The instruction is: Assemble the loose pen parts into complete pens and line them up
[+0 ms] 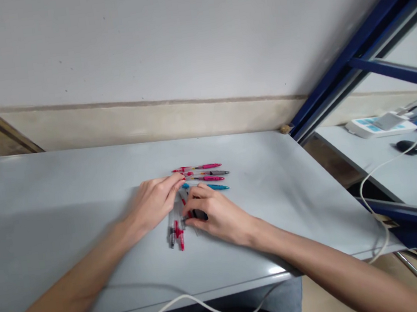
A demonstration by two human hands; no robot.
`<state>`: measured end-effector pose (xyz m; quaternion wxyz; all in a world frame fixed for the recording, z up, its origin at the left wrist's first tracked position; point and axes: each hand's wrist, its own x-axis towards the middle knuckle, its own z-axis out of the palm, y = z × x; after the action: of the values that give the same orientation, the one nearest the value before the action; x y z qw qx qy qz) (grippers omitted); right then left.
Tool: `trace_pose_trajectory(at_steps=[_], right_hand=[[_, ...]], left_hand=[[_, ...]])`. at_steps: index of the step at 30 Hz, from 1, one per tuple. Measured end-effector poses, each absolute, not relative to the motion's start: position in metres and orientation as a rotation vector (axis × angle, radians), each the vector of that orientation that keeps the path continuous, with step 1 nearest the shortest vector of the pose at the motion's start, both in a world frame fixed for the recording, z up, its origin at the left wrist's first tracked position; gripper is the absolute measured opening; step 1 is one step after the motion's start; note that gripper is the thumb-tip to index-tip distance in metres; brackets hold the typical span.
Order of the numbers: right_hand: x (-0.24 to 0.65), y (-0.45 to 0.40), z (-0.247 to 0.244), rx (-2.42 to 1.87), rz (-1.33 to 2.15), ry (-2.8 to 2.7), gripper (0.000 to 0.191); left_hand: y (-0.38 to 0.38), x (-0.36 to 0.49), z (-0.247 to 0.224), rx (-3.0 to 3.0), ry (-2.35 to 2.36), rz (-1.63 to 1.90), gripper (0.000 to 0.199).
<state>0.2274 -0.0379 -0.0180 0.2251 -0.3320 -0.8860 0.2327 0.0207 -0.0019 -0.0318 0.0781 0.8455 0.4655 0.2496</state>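
Observation:
Several pens lie side by side on the grey table: a pink pen (210, 166) at the top, a grey pen (218, 172), another pink pen (215, 178) and a blue pen (220, 187). My left hand (156, 200) is at the left ends of these pens, its fingertips closed together on something I cannot make out. Just below the row, my right hand (215, 211) has curled fingers around small pen parts that are mostly hidden. Clear tubes with red ends (180, 236) and a dark end (172, 237) lie nearer me, left of my right fingertips.
A white cable (184, 296) crosses the table's front edge. Blue metal framing (334, 67) stands at the right. Beyond it, a side table (385, 170) bears a black mouse (408, 147) and a white power strip (368, 128). A wall (142, 47) rises behind the table.

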Motion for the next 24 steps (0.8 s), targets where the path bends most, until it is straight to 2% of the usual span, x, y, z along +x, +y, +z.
trace_pose_trajectory(at_steps=[6, 12, 14, 18, 24], right_hand=[[0.229, -0.039, -0.015, -0.855, 0.791, -2.315, 0.012], [0.242, -0.022, -0.013, -0.982, 0.918, -1.549, 0.006], [0.245, -0.016, -0.014, -1.002, 1.023, -1.385, 0.012], [0.246, -0.013, -0.016, -1.014, 1.171, -1.286, 0.021], [0.242, -0.014, -0.02, -0.999, 1.218, -1.259, 0.026]], left_hand=[[-0.002, 0.021, -0.032, 2.525, 1.365, 0.762, 0.026], [-0.002, 0.021, -0.031, 2.558, 1.341, 0.803, 0.025], [-0.002, 0.021, -0.031, 2.584, 1.313, 0.808, 0.026], [-0.002, 0.02, -0.033, 2.619, 1.253, 0.833, 0.028], [-0.001, 0.02, -0.034, 2.611, 1.243, 0.817, 0.027]])
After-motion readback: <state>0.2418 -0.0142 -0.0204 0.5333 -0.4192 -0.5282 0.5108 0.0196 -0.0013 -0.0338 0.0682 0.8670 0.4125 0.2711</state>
